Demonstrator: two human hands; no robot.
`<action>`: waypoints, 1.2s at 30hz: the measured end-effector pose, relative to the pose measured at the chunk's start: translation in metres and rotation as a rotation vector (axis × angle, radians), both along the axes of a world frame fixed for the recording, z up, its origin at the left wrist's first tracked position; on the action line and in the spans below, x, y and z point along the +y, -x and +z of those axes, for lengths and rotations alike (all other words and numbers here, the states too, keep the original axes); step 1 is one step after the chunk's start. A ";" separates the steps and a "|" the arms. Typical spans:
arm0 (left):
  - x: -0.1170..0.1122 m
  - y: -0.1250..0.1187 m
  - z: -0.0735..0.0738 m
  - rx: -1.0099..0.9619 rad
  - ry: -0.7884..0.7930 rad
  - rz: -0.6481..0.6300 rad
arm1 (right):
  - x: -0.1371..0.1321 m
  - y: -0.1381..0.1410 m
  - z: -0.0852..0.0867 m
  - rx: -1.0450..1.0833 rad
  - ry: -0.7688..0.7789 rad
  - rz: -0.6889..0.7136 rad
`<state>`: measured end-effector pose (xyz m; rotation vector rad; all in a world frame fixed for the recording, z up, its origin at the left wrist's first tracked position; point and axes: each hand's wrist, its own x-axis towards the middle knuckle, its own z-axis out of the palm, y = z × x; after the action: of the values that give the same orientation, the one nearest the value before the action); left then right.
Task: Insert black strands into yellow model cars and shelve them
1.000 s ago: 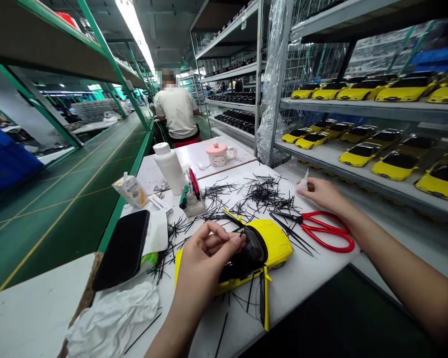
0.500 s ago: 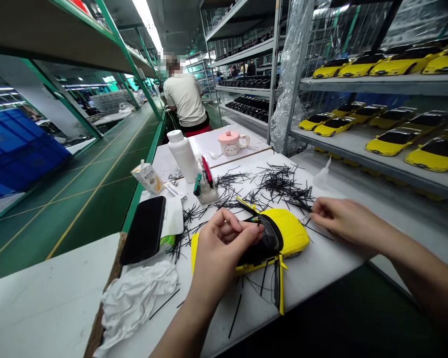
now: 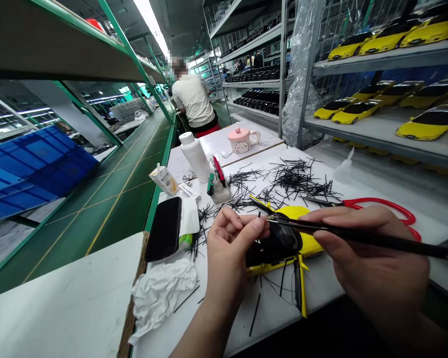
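The person's left hand (image 3: 233, 243) is curled around the dark cabin of a yellow model car (image 3: 293, 213), pinching it narrowly and steadying it. The car lies near the front edge of the tabletop (image 3: 321, 293), about midway along. The right hand (image 3: 373, 253) closes firmly on a long, slender black rod (image 3: 377, 238), perhaps tweezers, though the picture doesn't settle that. Its fine tip reaches across to the cabin, just beside the left fingertips (image 3: 259, 224).

From where I stand, the step in hand looks like close work at that dark opening. The next move calls for a steady left-hand hold and careful control of the tip.

Loose black strands (image 3: 291, 181) are heaped beyond the car, with red-handled scissors (image 3: 381, 206) lying just past them. A black phone (image 3: 164, 228) and crumpled white tissue (image 3: 160, 298) sit to the left of the car. Further off stand a white bottle (image 3: 196, 156) and a pink mug (image 3: 242, 140). Yellow model cars (image 3: 429, 124) fill the shelves on the right, and a co-worker (image 3: 193, 102) sits with their back turned down the aisle.
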<state>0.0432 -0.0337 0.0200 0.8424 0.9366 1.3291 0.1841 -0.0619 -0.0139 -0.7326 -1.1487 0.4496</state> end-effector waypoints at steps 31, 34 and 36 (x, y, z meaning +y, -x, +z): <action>0.027 0.023 -0.006 0.084 -0.124 0.020 | -0.009 -0.015 -0.022 -0.055 0.100 0.095; 0.039 0.031 -0.011 0.154 -0.183 0.190 | -0.017 -0.021 -0.038 -0.199 0.152 0.212; 0.045 0.034 -0.015 0.210 -0.181 0.229 | -0.020 -0.022 -0.046 -0.263 0.179 0.237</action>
<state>0.0090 0.0113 0.0053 1.0526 1.1141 1.5617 0.2060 -0.0818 -0.0603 -0.8318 -1.4636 0.6765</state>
